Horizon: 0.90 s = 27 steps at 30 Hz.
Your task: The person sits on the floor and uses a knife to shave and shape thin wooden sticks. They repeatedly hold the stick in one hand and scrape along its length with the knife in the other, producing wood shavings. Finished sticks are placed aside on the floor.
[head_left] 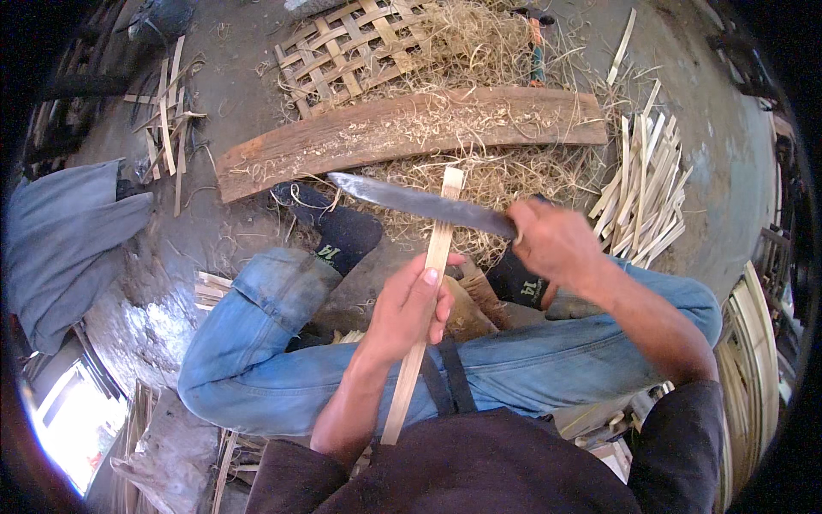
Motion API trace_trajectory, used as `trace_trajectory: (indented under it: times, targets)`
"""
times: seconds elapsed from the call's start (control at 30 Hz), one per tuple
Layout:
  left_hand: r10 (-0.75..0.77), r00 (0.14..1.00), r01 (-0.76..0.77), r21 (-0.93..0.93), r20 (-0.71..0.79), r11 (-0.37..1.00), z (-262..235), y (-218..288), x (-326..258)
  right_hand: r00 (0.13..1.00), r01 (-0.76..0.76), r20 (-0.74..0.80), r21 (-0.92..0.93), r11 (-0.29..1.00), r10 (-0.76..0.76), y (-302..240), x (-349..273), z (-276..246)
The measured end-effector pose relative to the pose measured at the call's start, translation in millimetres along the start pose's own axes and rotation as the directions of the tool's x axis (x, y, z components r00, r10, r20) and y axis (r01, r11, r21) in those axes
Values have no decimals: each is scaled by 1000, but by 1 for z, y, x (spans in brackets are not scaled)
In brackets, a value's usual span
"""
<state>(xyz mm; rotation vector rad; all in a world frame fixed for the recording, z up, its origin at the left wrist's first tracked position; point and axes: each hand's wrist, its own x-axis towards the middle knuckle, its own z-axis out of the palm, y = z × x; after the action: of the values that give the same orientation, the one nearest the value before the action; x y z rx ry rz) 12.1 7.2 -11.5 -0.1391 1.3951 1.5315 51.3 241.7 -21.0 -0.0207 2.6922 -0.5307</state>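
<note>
My left hand (pixel 413 307) is closed round a pale, flat bamboo strip (pixel 438 244), its thumb lying along the face. The strip slants from near my waist up and away from me. In my right hand (pixel 556 244) is the handle of a large knife (pixel 428 206). Its long, dark steel blade points left and crosses over the strip above my left hand. Whether the edge touches the strip I cannot tell. My fingers cover most of the knife's handle.
A wooden plank (pixel 411 128) covered in curled shavings (pixel 497 43) lies beyond my feet. Behind it is a woven lattice panel (pixel 351 47). Split strips (pixel 642 188) are heaped at the right, with more strips (pixel 167 120) at far left. A grey cloth (pixel 68 240) hangs at the left.
</note>
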Motion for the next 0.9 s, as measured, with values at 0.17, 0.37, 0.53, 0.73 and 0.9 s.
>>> trace_trajectory:
  times: [0.17,0.37,0.53,0.73,0.9]
  targets:
    - [-23,999,24,-32,28,999,3,-2,4,999,31,-44,28,999,-30,4,-3,9]
    - [-47,997,56,-137,67,989,2,2,-1,998,37,-56,-43,998,-40,5,-5,3]
    - [-66,996,76,-173,64,982,6,1,1,992,-93,84,-79,993,100,12,4,-3]
    - [-59,996,68,-144,62,987,3,6,-12,963,-258,-84,-7,966,256,39,8,0]
    - [-64,996,71,-141,54,987,5,0,-16,995,-79,-70,-20,997,77,20,-8,6]
